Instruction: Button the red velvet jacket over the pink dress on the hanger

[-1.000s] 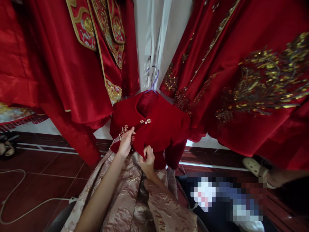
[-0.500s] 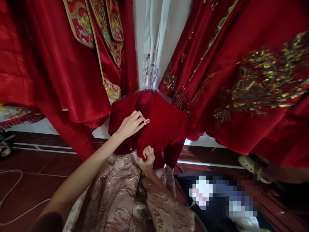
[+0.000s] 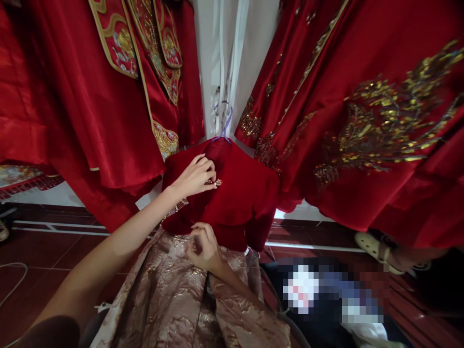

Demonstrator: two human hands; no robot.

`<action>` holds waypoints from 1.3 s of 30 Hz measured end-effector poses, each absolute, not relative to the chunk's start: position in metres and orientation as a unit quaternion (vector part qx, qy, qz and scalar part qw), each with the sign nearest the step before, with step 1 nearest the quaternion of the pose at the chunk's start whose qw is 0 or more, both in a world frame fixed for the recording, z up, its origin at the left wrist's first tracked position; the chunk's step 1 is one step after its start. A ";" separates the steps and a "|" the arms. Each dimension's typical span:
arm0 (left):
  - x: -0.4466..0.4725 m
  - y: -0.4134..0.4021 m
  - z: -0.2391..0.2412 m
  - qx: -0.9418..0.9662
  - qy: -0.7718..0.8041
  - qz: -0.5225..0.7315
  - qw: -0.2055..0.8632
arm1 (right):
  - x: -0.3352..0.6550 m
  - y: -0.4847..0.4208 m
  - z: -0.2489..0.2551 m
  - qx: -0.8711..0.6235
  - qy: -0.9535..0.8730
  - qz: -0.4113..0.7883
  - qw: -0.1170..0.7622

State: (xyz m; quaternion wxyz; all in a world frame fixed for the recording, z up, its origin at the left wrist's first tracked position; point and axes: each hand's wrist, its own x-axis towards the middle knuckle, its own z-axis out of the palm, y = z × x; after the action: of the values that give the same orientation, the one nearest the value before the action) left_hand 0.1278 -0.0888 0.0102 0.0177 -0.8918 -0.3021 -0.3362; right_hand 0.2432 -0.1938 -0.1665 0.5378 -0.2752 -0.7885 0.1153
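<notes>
A dark red velvet jacket [image 3: 239, 193] hangs on a purple hanger [image 3: 226, 126] above a pink-gold brocade skirt [image 3: 170, 299]. My left hand [image 3: 195, 176] lies on the jacket's chest, its curled fingertips pinched at a small pearl clasp [image 3: 217, 182] below the collar. A beaded trim [image 3: 176, 208] shows under my left wrist. My right hand [image 3: 203, 247] is at the jacket's lower hem, over the top of the skirt. Its fingers are curled in, and what they hold is hidden.
Long red embroidered robes hang close on the left [image 3: 108, 96] and on the right [image 3: 362, 121], with a white wall strip [image 3: 232, 58] between them. The floor is dark red tile [image 3: 47, 246], with a white cable [image 3: 14, 285] at the left. A cream clog [image 3: 373, 245] shows at the right.
My left hand rose from the beaded trim at the jacket's lower left to the pearl clasp near the collar. My right hand left the hem fold and shifted down and left.
</notes>
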 end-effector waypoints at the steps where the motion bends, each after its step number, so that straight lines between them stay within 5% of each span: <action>1: 0.127 -0.089 0.010 -0.896 -0.299 -0.327 0.021 | 0.243 -0.193 -0.167 -0.275 -0.787 0.120 0.539; 16: 0.130 -0.097 0.000 -0.910 -0.292 -0.286 0.076 | 0.243 -0.192 -0.164 -0.261 -0.787 0.128 0.545; 26: 0.135 -0.091 -0.008 -0.851 -0.256 -0.433 -0.149 | 0.242 -0.191 -0.168 -0.266 -0.785 0.125 0.546; 39: 0.131 -0.095 -0.003 -0.849 -0.296 -0.414 -0.142 | 0.244 -0.193 -0.163 -0.267 -0.793 0.164 0.523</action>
State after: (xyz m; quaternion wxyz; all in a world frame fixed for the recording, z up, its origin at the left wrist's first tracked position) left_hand 0.1312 -0.0954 -0.0027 -0.1420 -0.8490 -0.2956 -0.4142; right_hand 0.2437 -0.1925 -0.1628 0.5226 -0.2669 -0.7930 0.1636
